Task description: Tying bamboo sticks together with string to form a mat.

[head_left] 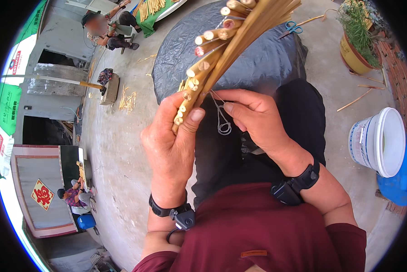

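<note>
A row of pale, straw-coloured stalks [233, 56], bound side by side with cut ends showing, slants up from my left hand [169, 136]. That hand is closed round its lower end, thumb pressed on the front. Close beside it, my right hand [258, 115] pinches a thin, light thread [214, 94] between thumb and forefinger. The thread runs to the stalks' edge, and a loose looped tangle of it [223, 124] dangles below my fingers. Whether a needle is on the thread I cannot make out.
A round surface under dark plastic sheeting [176, 59] lies ahead, with blue-handled scissors [291, 29] on it. A white bucket [378, 143] and a potted plant [358, 50] stand at right. One person [108, 34] sits far left, another [76, 195] lower left. Stalk scraps [128, 100] litter the floor.
</note>
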Motion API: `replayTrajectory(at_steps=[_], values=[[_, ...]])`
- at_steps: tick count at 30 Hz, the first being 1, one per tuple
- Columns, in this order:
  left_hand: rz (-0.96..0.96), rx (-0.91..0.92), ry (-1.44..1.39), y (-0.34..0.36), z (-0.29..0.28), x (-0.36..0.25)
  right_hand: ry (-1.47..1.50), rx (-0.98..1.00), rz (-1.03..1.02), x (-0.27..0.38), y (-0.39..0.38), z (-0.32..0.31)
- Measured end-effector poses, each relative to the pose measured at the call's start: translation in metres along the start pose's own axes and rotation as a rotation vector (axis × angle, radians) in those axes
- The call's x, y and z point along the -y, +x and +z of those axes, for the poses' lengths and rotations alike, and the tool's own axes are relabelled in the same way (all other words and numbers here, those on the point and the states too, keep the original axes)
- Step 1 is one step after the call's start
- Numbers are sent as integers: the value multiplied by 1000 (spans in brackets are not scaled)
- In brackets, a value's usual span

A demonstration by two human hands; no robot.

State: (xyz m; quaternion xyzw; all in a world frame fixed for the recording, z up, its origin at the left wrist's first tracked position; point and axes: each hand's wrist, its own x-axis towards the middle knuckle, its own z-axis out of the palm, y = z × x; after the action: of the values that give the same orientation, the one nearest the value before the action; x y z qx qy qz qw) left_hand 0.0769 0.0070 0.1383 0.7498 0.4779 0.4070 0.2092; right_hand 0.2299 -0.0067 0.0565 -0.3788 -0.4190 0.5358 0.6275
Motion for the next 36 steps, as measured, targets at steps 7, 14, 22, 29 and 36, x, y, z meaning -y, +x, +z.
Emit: replayTrajectory(at_steps=[7, 14, 22, 29, 36], values=[[241, 195, 144, -32, 28, 11, 414, -144, 293, -64, -36, -43], [446, 203, 151, -36, 37, 35, 264, -145, 230, -107, -50, -59], [399, 248, 171, -38, 44, 33, 532, -17, 187, -118, -55, -79], [517, 200, 230, -33, 50, 44, 552, -26, 184, -111, -49, -80], [557, 248, 241, -26, 47, 42, 571, -40, 215, -102, -49, -77]])
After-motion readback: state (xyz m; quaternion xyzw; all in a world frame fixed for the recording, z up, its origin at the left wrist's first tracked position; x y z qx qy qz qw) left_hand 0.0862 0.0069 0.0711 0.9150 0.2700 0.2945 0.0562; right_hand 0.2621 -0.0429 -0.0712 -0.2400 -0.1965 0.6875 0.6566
